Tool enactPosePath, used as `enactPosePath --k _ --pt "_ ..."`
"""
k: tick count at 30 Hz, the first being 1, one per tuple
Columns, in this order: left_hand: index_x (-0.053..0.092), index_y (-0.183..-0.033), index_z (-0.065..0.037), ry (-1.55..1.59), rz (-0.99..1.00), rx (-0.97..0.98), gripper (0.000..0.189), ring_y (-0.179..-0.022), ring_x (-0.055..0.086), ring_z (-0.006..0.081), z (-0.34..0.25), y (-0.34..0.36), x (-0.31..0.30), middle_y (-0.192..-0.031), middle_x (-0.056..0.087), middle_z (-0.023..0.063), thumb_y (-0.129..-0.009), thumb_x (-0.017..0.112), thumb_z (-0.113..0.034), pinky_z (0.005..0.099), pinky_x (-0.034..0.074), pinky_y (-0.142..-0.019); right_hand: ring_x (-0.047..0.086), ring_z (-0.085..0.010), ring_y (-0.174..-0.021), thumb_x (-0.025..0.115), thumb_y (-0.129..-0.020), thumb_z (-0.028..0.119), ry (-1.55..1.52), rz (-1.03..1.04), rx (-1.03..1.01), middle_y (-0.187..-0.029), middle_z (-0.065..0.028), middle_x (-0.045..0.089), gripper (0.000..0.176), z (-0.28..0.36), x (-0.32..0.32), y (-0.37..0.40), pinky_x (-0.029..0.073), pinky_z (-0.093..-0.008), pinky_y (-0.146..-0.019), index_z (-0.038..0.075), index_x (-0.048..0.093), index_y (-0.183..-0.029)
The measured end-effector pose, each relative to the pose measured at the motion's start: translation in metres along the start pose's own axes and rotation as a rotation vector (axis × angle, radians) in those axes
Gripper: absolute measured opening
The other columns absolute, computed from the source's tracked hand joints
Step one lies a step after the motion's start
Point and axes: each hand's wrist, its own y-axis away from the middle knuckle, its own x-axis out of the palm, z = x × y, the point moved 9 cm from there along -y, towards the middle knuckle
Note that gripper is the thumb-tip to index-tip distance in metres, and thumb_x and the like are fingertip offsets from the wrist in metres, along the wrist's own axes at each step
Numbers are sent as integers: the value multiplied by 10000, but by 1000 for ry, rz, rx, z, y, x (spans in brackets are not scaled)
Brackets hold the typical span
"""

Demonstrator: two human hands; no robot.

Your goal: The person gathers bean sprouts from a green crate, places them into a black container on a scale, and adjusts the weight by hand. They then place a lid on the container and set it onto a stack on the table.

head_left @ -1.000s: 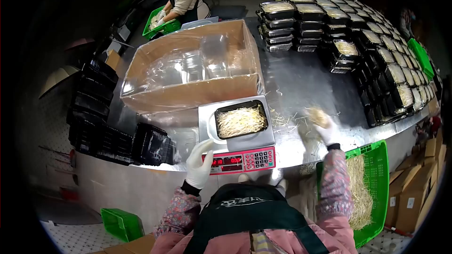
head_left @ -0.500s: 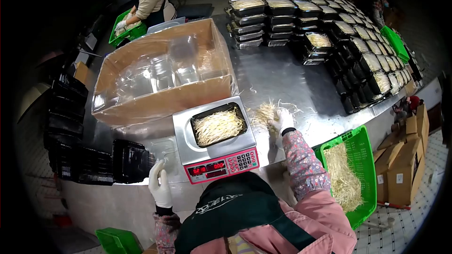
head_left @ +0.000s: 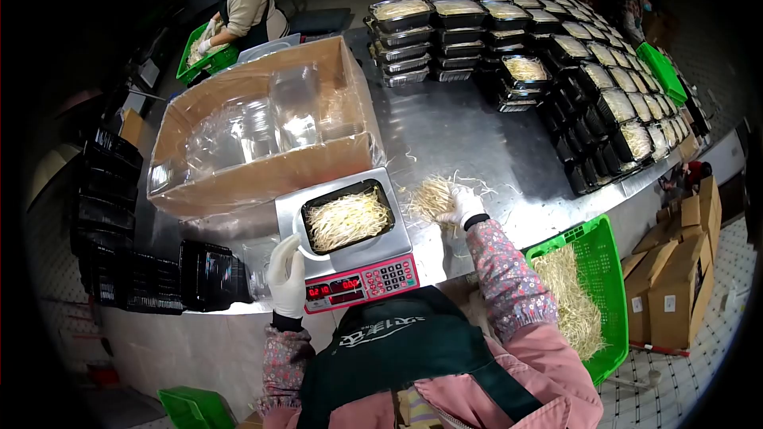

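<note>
A digital scale (head_left: 404, 240) with a red keypad and lit red digits carries a black tray (head_left: 310, 243) filled with bean sprouts (head_left: 347, 218). White-gloved, my left hand (head_left: 287, 276) is at the scale's left edge, beside the tray; its fingers are slightly bent and nothing is in them. To the right of the scale, my right hand (head_left: 463, 206), also gloved, has its fingers closed on part of a loose heap of bean sprouts (head_left: 430, 197) on the metal table (head_left: 445, 123). Its fingertips are partly hidden among the strands.
A cardboard box (head_left: 262, 179) of clear plastic lids stands behind the scale. Empty black trays (head_left: 211, 274) are stacked left. Filled, stacked trays (head_left: 461, 12) occupy the back right. A green crate (head_left: 608, 302) of sprouts is at my right. A co-worker (head_left: 253, 8) handles another crate.
My left hand has moved right and up, closer to the scale and tray. My right hand stays at the heap, its fingers now further around the strands. The whole view has shifted slightly.
</note>
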Motion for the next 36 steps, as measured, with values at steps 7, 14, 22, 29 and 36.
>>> enactPosePath --k 7,14,22,29,36 --pt "633 -1195 22 -14 26 73 285 -1195 579 262 -4 -16 20 -1243 632 148 -914 587 3 349 428 -1032 643 -343 -1017 724 -804 414 -142 11 48 -1086 -203 672 444 -22 0 -8 501 -452 -873 77 686 -1092" --pt "494 -1391 -29 -465 224 373 572 -1304 447 399 -13 -41 83 -1380 514 214 -864 649 -188 490 292 -1127 690 -309 -924 762 -818 280 -593 40 79 -982 -172 724 366 -30 -29 -10 519 -386 -831 45 699 -1091" --pt "518 -1387 -57 -436 88 320 520 -1299 462 354 22 -45 79 -1430 498 169 -891 617 -181 453 323 -1105 643 -100 -864 754 -841 70 -1135 129 -188 -976 -56 727 284 80 -118 -11 526 -270 -815 -20 683 -1102" --pt "349 -1492 -3 256 -77 25 514 -1383 401 313 62 -45 61 -1501 413 187 -1001 444 -124 403 286 -1160 645 -322 -940 684 -843 258 -410 -50 -791 -1021 -165 669 410 248 -131 16 522 -394 -846 10 644 -1167" --pt "548 -1345 -15 -764 189 265 470 -1297 487 318 32 -36 102 -1355 569 177 -945 502 -258 479 288 -1122 426 -420 -1332 547 -899 384 -57 95 -792 -1420 -274 455 690 288 -32 40 322 -505 -1128 -57 400 -1408"
